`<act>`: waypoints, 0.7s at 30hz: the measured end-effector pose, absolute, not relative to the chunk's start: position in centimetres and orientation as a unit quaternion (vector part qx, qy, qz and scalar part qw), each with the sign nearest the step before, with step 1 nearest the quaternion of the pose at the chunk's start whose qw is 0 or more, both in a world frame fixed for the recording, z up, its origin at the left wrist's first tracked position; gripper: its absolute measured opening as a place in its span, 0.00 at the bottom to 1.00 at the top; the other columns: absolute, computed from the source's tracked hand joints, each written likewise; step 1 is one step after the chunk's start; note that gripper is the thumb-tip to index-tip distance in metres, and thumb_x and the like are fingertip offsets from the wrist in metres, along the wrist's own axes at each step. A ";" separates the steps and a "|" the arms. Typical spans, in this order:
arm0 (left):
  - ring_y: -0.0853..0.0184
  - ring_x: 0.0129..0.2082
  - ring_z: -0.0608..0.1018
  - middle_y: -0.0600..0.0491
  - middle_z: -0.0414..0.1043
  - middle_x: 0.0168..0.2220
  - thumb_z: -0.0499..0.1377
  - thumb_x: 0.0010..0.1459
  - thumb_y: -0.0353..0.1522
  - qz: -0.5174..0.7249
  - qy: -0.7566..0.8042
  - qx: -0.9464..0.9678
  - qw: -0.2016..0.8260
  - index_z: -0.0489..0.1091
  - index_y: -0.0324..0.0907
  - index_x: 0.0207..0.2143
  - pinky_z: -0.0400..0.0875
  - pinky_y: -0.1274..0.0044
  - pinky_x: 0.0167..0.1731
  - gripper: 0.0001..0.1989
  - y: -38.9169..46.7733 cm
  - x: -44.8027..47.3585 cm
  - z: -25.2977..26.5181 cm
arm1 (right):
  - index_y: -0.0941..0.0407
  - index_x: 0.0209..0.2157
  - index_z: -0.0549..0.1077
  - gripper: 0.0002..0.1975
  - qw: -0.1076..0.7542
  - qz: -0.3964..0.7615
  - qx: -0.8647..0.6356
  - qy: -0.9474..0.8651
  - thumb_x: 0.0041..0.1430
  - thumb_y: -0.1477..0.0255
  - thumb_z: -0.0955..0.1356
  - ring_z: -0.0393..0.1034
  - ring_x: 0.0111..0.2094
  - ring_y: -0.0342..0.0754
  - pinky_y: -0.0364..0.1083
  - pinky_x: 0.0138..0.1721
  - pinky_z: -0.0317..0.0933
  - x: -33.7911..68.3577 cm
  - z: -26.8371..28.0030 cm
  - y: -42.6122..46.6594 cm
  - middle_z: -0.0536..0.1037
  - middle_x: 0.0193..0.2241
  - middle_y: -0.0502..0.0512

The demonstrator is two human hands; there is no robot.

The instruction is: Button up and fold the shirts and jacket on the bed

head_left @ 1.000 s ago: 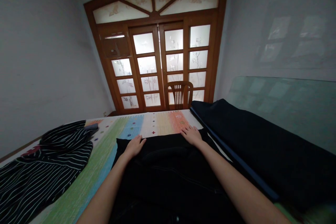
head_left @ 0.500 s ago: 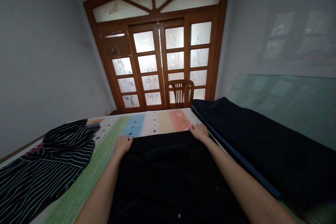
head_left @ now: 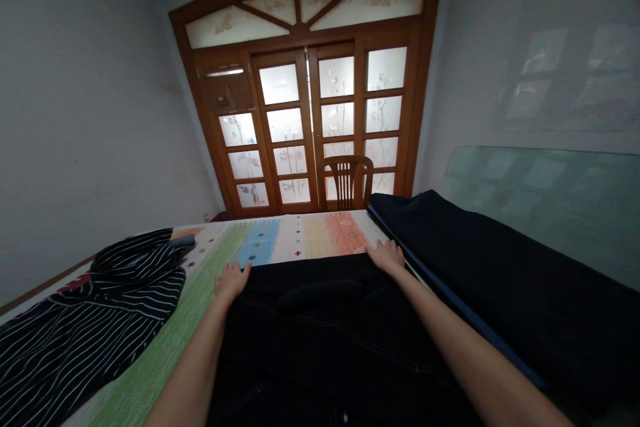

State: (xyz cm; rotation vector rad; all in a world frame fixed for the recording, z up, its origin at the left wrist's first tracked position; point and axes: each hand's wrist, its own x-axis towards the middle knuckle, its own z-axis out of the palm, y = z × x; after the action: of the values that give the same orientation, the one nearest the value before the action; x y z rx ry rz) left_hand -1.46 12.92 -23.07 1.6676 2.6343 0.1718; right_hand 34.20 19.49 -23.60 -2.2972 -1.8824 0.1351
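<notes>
Black garment (head_left: 325, 340) lies spread out right in front of the person, between the two arms. The left hand (head_left: 233, 281) is on its far left corner and the right hand (head_left: 387, 257) is on its far right corner. The fingers of both hands are partly spread, with the thumbs turned in along the far edge. I cannot tell if either grip pinches the cloth or just rests on it.

It looks soft and bendy, with a bit of weight, so it should flop and crease but not break. The far corners look like good spots to hold, as the edge there is straight. Thin pale stitches run across it, a puffy curved fold sits near the far edge, and something small and shiny shows at the near end.

Under it is a smooth cloth cover (head_left: 220, 260) with bands of green, blue and orange and tiny shapes. To the left, a black striped garment (head_left: 140, 307) lies in loose, thin-looking wrinkles. To the right is a thick, dark blue cloth (head_left: 490, 267), folded long. Past the far edge stands a wooden chair (head_left: 345, 160) with a slatted back.
</notes>
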 end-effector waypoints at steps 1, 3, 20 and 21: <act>0.56 0.54 0.52 0.37 0.47 0.54 0.35 0.54 0.42 0.057 0.844 0.533 0.008 0.48 0.27 0.53 0.49 0.62 0.49 0.31 12.9 -1.4 -23.1 | 0.63 0.52 0.54 0.30 0.085 0.040 -0.770 -0.632 0.54 0.58 0.51 0.43 0.54 0.56 0.52 0.50 0.38 34.2 -23.6 19.4 0.54 0.52 0.66; 0.56 0.54 0.51 0.36 0.47 0.54 0.35 0.54 0.41 0.061 0.841 0.538 0.005 0.47 0.27 0.53 0.48 0.62 0.50 0.31 12.7 -1.4 -23.0 | 0.62 0.52 0.54 0.29 0.087 0.029 -0.768 -0.633 0.54 0.58 0.50 0.43 0.54 0.56 0.52 0.50 0.39 34.2 -23.7 19.2 0.55 0.52 0.65; 0.64 0.51 0.58 0.53 0.52 0.52 0.41 0.50 0.42 0.120 0.705 0.698 -0.022 0.57 0.39 0.50 0.54 0.71 0.50 0.27 -1.1 -9.6 -26.3 | 0.64 0.53 0.53 0.27 0.052 0.026 -0.637 -0.769 0.55 0.63 0.54 0.43 0.55 0.49 0.46 0.53 0.41 38.3 -23.6 12.4 0.52 0.54 0.59; 0.64 0.51 0.59 0.54 0.52 0.52 0.41 0.50 0.42 0.123 0.697 0.706 -0.018 0.56 0.40 0.50 0.54 0.72 0.50 0.27 -2.4 -9.5 -26.5 | 0.65 0.52 0.54 0.27 0.051 0.029 -0.628 -0.776 0.55 0.63 0.53 0.43 0.55 0.49 0.46 0.53 0.41 38.6 -23.5 11.5 0.52 0.54 0.60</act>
State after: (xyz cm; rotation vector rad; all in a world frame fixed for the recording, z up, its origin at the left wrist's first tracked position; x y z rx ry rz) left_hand -9.49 -2.45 -26.46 2.2422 2.2161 0.3922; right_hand 38.56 11.53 -23.49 -1.9103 -2.3622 0.0881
